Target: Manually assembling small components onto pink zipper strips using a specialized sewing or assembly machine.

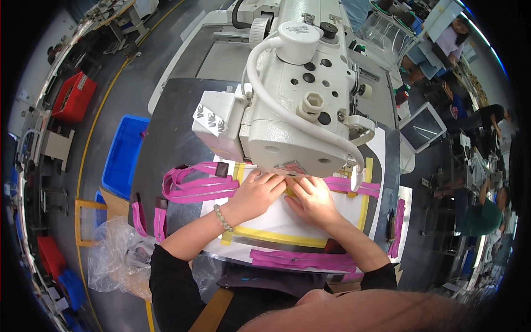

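A magenta strap with a grey stripe [354, 185] runs under the white head of an industrial sewing machine [298, 135]. My left hand [259, 192] rests palm down over the strap, its fingers stretched toward the needle area. Close beside it, my right hand [311, 198] lies on the work with fingers extended and thumb apart. Both sets of fingertips are partly hidden near the machine head. Left of my hands, the strap is gathered in loops [191, 185] with a dark end tab [222, 169]. Beneath is a white sheet edged with yellow tape [276, 237].
More magenta straps [304, 260] lie along the near table edge, and others hang at its left corner [159, 221]. A blue bin [124, 155] and clear plastic bags [124, 257] are at left. A screen [423, 127] stands at right; other people work beyond.
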Tool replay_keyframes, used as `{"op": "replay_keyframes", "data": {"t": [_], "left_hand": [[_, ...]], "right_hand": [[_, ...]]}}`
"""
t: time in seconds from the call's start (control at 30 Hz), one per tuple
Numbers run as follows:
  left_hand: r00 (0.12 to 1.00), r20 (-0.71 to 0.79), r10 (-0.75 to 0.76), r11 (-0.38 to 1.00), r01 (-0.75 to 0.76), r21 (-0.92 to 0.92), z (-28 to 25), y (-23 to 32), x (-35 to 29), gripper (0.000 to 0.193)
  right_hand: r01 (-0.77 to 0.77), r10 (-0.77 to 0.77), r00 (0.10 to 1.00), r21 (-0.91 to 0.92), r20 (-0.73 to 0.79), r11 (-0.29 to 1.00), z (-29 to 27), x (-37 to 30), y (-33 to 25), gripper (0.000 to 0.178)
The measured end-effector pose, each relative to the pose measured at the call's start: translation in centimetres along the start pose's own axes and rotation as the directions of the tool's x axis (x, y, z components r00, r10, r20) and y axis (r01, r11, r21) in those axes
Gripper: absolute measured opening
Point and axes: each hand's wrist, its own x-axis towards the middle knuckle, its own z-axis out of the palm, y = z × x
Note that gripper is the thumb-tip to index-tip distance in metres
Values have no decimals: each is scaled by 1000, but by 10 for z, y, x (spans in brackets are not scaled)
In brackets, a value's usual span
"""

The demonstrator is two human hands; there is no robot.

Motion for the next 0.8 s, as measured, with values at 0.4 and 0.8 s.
{"op": "replay_keyframes", "data": {"t": [0.4, 0.8], "left_hand": [[993, -92, -80, 996, 77, -44, -2, -13, -8, 39], [994, -54, -95, 969, 105, 224, 0, 7, -10, 36]], "right_hand": [[55, -80, 987, -176, -136, 983, 8, 5, -10, 39], [17, -53, 985, -209, -167, 978, 12, 6, -16, 36]]}}
